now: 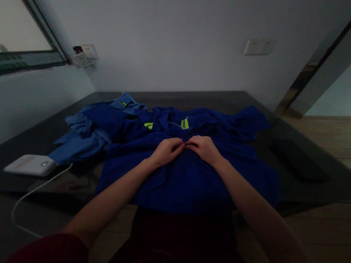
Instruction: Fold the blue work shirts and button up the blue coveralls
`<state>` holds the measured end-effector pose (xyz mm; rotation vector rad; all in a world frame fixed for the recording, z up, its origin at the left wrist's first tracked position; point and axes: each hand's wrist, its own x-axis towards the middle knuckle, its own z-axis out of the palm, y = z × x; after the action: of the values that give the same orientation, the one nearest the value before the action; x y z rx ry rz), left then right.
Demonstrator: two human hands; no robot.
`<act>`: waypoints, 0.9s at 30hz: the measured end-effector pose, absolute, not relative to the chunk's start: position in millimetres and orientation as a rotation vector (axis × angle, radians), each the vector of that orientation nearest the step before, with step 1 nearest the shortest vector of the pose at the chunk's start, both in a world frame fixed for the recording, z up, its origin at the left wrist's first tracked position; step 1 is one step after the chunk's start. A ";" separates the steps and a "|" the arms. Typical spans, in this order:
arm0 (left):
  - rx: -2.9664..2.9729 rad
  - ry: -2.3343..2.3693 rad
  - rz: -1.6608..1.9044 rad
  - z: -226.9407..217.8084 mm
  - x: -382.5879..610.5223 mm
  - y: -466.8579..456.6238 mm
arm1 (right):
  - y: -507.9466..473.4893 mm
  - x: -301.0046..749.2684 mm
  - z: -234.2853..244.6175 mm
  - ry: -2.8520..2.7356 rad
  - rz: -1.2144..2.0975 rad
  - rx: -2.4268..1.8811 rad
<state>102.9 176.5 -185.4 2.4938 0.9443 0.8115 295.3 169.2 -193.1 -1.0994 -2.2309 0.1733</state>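
A dark blue work jacket [187, 185] with yellow-green reflective strips lies spread over the table, its lower end at the near edge. My left hand [168, 151] pinches the cloth at the middle of its front. Right beside it, my right hand [203, 147] pinches the same spot, and the fingertips of both hands nearly meet. Whatever small part sits between the fingers is too hidden to make out. To the left, a lighter blue garment [88, 136] lies crumpled against the jacket, partly under its sleeve.
The dark table [232, 98] stands against a wall with sockets [259, 46]. A white device [31, 164] lies at the left, near a white cable [35, 190] that hangs over the front edge. A flat black object [300, 160] rests at the right.
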 end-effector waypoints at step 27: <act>2.166 0.747 0.405 -164.4 90.8 172.7 | 179.3 316.7 -182.1 -1.567 0.483 -1.298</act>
<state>90.8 172.7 -164.4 2.1656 0.7467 0.4048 316.7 179.3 -182.1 -1.2982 -1.5672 0.4829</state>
